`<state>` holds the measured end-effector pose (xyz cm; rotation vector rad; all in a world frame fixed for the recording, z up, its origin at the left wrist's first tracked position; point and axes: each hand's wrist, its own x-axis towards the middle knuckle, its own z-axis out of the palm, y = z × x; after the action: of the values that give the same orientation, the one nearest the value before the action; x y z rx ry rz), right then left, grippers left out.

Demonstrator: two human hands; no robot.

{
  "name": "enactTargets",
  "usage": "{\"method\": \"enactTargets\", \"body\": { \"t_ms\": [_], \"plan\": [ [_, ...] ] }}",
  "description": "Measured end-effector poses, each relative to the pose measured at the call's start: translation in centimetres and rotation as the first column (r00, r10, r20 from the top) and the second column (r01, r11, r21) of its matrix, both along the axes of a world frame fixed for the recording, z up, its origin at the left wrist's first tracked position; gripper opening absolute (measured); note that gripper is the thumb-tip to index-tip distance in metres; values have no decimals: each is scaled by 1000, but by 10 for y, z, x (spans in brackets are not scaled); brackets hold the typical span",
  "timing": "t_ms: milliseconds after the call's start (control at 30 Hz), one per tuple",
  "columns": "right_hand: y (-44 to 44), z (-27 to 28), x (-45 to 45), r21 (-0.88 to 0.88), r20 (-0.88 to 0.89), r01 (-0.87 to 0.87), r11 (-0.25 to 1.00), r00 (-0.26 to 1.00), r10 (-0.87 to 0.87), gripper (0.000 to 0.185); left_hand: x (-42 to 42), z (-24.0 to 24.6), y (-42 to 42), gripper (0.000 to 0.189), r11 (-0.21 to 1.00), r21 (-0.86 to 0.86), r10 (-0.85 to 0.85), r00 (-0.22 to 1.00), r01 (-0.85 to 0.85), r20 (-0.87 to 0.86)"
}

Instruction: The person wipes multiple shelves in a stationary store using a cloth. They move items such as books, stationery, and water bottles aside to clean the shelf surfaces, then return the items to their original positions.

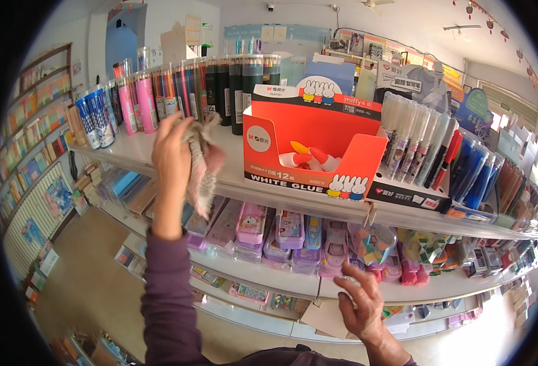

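My left hand [172, 155] is raised at the top shelf's front edge, gripping a crumpled grey and pink furry cloth [199, 167] that hangs down past the edge. Just behind it stand clear tubes of colored pencils [166, 89] and pink pencil tubes [146, 103]. To its right is a red open-front carton of white glue [314, 146], with several orange- and red-capped glue bottles [312, 158] lying inside. My right hand [362, 299] hangs lower right, in front of the lower shelves, its fingers apart and slightly curled, holding nothing.
Markers in a display stand [417, 142] and blue pens [472, 176] fill the top shelf at the right. Plastic pencil cases [250, 224] and toy-car cases [335, 247] line the shelf below. A radiator [40, 224] and bookshelves [40, 114] stand left. Floor [90, 274] shows at lower left.
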<state>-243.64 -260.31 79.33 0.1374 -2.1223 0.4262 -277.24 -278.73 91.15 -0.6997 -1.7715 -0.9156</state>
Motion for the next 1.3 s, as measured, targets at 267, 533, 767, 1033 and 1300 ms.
{"method": "enactTargets", "body": {
  "t_ms": [267, 533, 767, 1033, 1300],
  "plan": [
    [-12, -18, -19, -30, 170, -145, 989, 974, 148, 35, -54, 2, 36, 32, 676, -608, -291, 909, 417, 300],
    [-20, -44, -18, -106, 260, -86, 991, 959, 111, 34, -152, 20, -23, 22, 506, -742, 603, 795, -441, -61],
    [-15, -70, -17, -151, 248, -19, 988, 967, 57, 26, -112, -4, -41, 39, 758, -584, -62, 924, 289, 377],
    [-10, -40, -3, -151, 99, 52, 987, 994, -37, 33, 5, -8, -23, 22, 804, 112, -593, 769, 584, 239],
    [-21, 16, -11, -218, -258, -71, 973, 966, 13, 77, 204, -54, 89, 26, 204, 67, -935, 174, 977, 309]
  ]
}}
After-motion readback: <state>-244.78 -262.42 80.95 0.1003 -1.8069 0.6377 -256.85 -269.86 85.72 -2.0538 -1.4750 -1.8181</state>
